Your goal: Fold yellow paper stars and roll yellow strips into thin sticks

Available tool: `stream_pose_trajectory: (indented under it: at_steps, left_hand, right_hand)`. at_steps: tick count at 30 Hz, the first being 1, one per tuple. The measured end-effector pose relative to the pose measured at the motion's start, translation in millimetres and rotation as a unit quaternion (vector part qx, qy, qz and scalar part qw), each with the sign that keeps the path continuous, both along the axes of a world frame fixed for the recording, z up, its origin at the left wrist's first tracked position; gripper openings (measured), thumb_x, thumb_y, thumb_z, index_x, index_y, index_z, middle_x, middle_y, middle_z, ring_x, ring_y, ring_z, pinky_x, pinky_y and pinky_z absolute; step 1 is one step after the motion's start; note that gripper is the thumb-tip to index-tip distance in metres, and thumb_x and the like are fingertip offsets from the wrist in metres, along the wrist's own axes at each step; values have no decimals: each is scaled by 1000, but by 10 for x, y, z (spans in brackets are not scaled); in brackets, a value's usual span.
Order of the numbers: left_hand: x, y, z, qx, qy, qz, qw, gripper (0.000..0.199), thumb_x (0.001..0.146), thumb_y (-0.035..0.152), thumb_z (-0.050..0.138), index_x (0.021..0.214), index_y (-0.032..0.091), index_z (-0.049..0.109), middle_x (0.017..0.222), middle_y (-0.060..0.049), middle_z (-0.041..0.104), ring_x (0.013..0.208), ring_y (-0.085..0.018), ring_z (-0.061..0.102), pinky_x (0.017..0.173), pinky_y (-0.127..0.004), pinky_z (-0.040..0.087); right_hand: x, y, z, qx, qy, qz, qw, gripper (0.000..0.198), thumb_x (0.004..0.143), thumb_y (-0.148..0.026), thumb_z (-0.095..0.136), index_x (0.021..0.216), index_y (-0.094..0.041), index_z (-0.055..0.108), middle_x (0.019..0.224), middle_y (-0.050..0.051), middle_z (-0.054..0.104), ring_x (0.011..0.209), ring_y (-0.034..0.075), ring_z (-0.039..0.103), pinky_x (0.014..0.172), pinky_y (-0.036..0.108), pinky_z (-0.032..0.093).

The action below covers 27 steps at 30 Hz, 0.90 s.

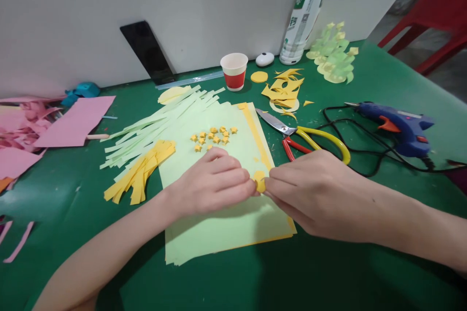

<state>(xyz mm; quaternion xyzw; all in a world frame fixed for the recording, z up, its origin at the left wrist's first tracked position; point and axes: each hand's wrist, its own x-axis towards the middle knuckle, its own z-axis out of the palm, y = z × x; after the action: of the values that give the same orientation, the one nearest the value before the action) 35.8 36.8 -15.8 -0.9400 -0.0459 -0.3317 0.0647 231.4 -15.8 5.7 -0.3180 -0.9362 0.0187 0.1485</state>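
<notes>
Paper point(260, 182) between both hands' fingertips point(250, 187)

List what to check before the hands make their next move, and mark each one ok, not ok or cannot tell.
1. Yellow paper piece held by the fingers of both left hand and right hand: ok.
2. Small yellow stars grouped on the pale green sheets: ok, just beyond the left hand.
3. Yellow strips set apart from the stars: ok, fanned out to their left.
4. Scissors clear of the right hand: cannot tell; the handles lie right beyond it, and any contact is hidden.
5. Glue gun cold: cannot tell.
6. Paper cup upright: ok.
</notes>
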Motion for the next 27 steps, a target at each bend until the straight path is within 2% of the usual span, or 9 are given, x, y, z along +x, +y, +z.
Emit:
stream_pose_trajectory:
  at_steps: [2,6,9,13,15,17,18,22,27]
  left_hand:
    - [4,33,-30,-63,-12,18,998,4,87,18,51,85,15,52,73,-2,65,68,-12,54,61,-26,42]
    - [13,62,-35,-179,-14,-11,984,22,83,14,57,105,12,51,96,-9,67,86,-15,59,72,-28,48]
    - [-10,87,0,-251,10,-32,967,20,81,9,58,101,13,56,90,-6,69,83,-14,61,74,-26,49]
    - [-113,230,46,-329,0,11,944,14,78,15,63,93,15,62,89,-5,70,81,-13,63,77,-27,51]
    - [-202,360,54,-330,-4,75,941,14,78,20,64,91,18,63,89,-3,69,81,-13,62,75,-26,51]
    - [-305,504,46,-336,16,166,927,13,77,26,64,88,19,65,89,-2,68,79,-13,62,74,-26,51]
    - [-357,571,37,-336,24,185,923,12,77,27,64,86,19,65,87,-2,68,77,-14,62,72,-26,51]
    - [-506,748,-23,-325,48,231,916,9,75,25,63,79,17,64,82,-4,67,72,-15,60,65,-27,48]
    - [-524,779,-116,-309,111,235,915,12,80,19,53,81,15,64,92,-6,64,76,-15,59,72,-28,46]
  right_hand:
    - [7,51,-35,17,-15,-15,1000,26,78,-5,37,57,-16,47,50,0,45,42,10,32,43,27,16]
    - [5,104,-118,38,-40,-27,998,26,82,-8,38,60,-14,51,52,2,50,44,11,37,46,27,17]
    - [-3,129,-144,27,-41,-42,998,30,86,-12,36,63,-14,55,54,2,52,46,11,40,47,27,19]
    - [1,200,-124,-42,-58,-104,992,30,88,-20,36,74,-15,62,62,3,58,52,11,48,49,25,22]
    - [13,248,-131,-79,-72,-137,985,29,88,-22,37,78,-15,63,66,4,61,55,12,51,49,25,23]
    - [31,291,-165,-96,-83,-148,981,27,87,-21,39,77,-15,62,69,4,62,57,12,52,50,24,24]
    - [41,309,-191,-104,-89,-150,979,25,86,-20,40,76,-15,62,69,4,62,57,12,53,50,24,24]
    - [71,350,-296,-137,-114,-153,972,22,85,-17,41,73,-16,61,71,3,62,57,11,53,50,24,26]
    - [54,348,-320,-159,-130,-153,967,16,83,-20,46,79,-17,62,77,3,63,63,13,56,53,24,30]
